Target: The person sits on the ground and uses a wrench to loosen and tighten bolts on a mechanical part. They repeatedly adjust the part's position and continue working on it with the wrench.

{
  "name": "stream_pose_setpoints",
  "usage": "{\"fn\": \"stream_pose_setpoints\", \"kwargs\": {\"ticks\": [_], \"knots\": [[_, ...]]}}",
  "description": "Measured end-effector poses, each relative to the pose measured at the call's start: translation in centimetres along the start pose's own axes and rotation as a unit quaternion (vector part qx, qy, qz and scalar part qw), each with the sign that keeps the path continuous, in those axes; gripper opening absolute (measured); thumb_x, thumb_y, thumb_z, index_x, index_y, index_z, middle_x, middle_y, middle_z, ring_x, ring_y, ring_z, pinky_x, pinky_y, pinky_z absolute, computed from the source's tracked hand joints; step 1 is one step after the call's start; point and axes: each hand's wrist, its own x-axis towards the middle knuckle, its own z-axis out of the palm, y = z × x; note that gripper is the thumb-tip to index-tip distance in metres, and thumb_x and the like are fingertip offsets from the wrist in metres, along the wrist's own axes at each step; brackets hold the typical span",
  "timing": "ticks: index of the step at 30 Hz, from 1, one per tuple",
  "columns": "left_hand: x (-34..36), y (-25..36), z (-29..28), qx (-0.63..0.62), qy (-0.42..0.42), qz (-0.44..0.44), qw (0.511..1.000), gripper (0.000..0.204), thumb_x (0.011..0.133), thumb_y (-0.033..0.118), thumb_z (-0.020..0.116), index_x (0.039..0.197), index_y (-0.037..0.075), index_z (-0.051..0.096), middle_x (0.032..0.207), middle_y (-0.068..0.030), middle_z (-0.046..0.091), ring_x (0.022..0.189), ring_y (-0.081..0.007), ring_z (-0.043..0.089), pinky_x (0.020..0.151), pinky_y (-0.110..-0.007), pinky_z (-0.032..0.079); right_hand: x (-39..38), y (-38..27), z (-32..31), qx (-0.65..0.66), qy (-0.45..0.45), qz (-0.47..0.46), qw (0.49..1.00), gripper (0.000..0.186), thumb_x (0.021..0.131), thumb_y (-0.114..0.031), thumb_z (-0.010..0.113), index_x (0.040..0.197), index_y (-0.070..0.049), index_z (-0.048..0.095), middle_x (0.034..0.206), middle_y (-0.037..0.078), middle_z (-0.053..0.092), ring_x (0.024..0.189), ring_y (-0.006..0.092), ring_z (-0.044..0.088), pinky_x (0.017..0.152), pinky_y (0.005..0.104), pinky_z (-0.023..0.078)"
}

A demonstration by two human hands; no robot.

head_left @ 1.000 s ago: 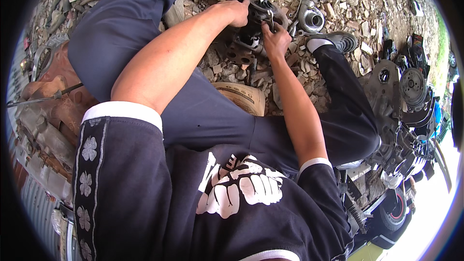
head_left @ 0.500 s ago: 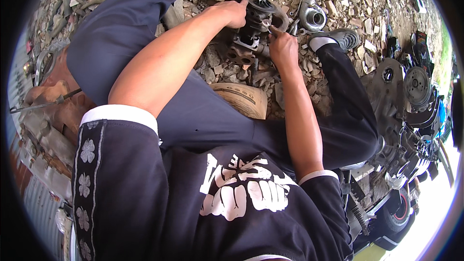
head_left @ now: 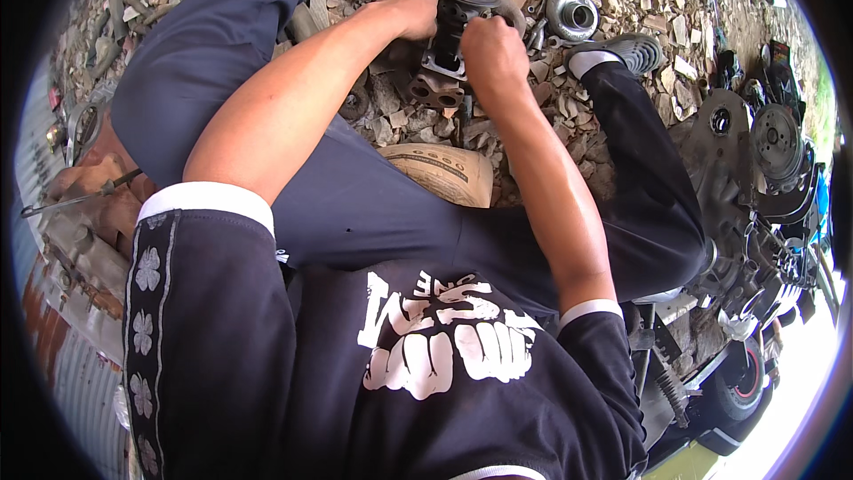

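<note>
A dark, greasy turbocharger body (head_left: 451,28) with an exposed bladed wheel on top sits on the stones between my legs. My left hand (head_left: 410,12) grips its left side, the index finger lying along the edge near the wheel. On the right side, my right hand (head_left: 494,52) is closed in a fist against the body. Whatever those fingers hold is hidden behind the knuckles. A ported flange (head_left: 435,92) shows at the body's near end. To the right of the body lies a silver snail-shaped compressor housing (head_left: 571,14).
Broken stones (head_left: 613,133) cover the ground. A brown printed cardboard piece (head_left: 440,173) lies close to my lap. Greasy engine parts, including a round pulley (head_left: 775,147), crowd the right. A rusty metal casting (head_left: 98,191) stands at the left beside corrugated sheet (head_left: 80,391).
My right hand has moved left and slightly up, now covering part of the turbocharger body. The shiny metal tip seen at its fingers is hidden now. My left hand stays on the body.
</note>
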Motion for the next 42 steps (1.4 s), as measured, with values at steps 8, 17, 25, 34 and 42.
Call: {"fn": "stream_pose_setpoints", "kwargs": {"ticks": [8,17,25,34,42], "knots": [[-0.3,0.0,-0.1,0.008,-0.004,0.006,1.000,0.085,0.083,0.011,0.056,0.157,0.001,0.015,0.127,-0.0308,0.060,0.117,-0.0420,0.060,0.102,-0.046,0.047,0.2,1.6,5.6,-0.136,0.075,-0.124,0.980,0.020,0.089,-0.014,0.057,0.087,0.000,0.073,0.091,0.019,0.071,0.081,0.0265,0.073,0.063,0.0356,0.062],[-0.4,0.5,-0.6,-0.001,-0.013,0.007,1.000,0.084,0.084,0.012,0.056,0.156,0.000,0.016,0.126,-0.0299,0.061,0.117,-0.0415,0.060,0.102,-0.045,0.047,3.9,14.1,5.0,0.105,0.054,-0.038,0.992,0.036,0.082,-0.008,0.060,0.113,-0.018,0.075,0.104,0.018,0.073,0.099,0.0348,0.069,0.094,0.0419,0.053],[-0.2,-0.1,0.0,-0.003,0.006,0.010,1.000,0.085,0.084,0.014,0.057,0.157,0.002,0.017,0.130,-0.0282,0.059,0.120,-0.0389,0.059,0.104,-0.044,0.046,4.2,8.8,6.5,0.232,0.144,0.061,0.960,0.059,0.079,-0.046,0.080,0.117,-0.002,0.069,0.094,0.020,0.074,0.086,0.0300,0.073,0.083,0.0407,0.055],[-0.2,0.0,-0.1,0.003,0.003,0.006,1.000,0.083,0.083,0.010,0.055,0.157,0.002,0.018,0.124,-0.0262,0.064,0.116,-0.0394,0.061,0.100,-0.045,0.048,2.8,5.2,6.1,0.229,0.125,0.115,0.958,0.064,0.070,-0.052,0.086,0.105,0.001,0.073,0.094,0.023,0.073,0.087,0.0370,0.072,0.082,0.0431,0.056],[-0.2,-0.2,0.0,0.002,0.012,0.009,1.000,0.083,0.082,0.009,0.054,0.156,0.001,0.018,0.123,-0.0272,0.064,0.115,-0.0391,0.062,0.100,-0.044,0.048,3.0,5.3,5.8,0.214,0.105,0.125,0.963,0.059,0.073,-0.049,0.085,0.100,0.002,0.075,0.090,0.022,0.073,0.085,0.0358,0.072,0.082,0.0429,0.055]]}}
